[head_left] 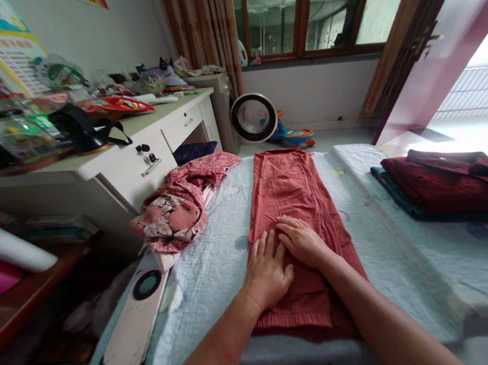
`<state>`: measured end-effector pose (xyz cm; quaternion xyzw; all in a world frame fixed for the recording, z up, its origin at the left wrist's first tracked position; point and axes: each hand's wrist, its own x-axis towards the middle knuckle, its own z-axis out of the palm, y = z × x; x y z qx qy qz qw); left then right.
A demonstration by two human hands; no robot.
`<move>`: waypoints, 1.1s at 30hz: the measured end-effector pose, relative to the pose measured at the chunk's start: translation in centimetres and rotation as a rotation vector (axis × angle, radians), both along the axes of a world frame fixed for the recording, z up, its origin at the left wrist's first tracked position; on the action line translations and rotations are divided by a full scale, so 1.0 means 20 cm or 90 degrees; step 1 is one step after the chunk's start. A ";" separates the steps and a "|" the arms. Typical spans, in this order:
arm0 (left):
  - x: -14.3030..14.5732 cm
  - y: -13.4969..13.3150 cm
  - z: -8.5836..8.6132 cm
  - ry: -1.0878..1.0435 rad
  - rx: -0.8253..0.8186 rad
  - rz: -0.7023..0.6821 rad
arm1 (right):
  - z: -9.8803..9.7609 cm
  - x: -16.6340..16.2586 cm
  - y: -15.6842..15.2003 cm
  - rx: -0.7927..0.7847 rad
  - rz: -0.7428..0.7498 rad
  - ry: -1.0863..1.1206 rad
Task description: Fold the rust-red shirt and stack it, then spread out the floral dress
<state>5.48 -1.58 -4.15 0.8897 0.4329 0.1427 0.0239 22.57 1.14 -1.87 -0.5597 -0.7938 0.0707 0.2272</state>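
Under left fingers (269, 242) and right fingers (287, 226) — brick-red garment (290, 190) | flat on quilt (218, 250)

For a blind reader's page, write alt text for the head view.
A person's left hand and right hand lie flat on a red garment atop a pale blue quilted cover. Crumpled floral cloth lies left, folded clothes right.

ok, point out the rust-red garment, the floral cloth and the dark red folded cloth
Rust-red garment (291, 190): head view, far half of its flat top.
Floral cloth (173, 216): head view, its large-flowered near part.
Dark red folded cloth (466, 186): head view, middle of its visible fold.
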 end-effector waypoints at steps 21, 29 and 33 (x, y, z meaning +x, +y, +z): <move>0.00 0.00 0.00 0.024 0.003 0.008 | 0.03 -0.01 0.00 -0.157 -0.121 -0.143; 0.00 0.00 0.00 0.019 0.002 0.009 | 0.02 -0.01 0.01 -0.162 -0.129 -0.137; 0.00 -0.01 0.01 0.021 0.000 0.011 | 0.02 -0.02 0.00 -0.155 -0.141 -0.140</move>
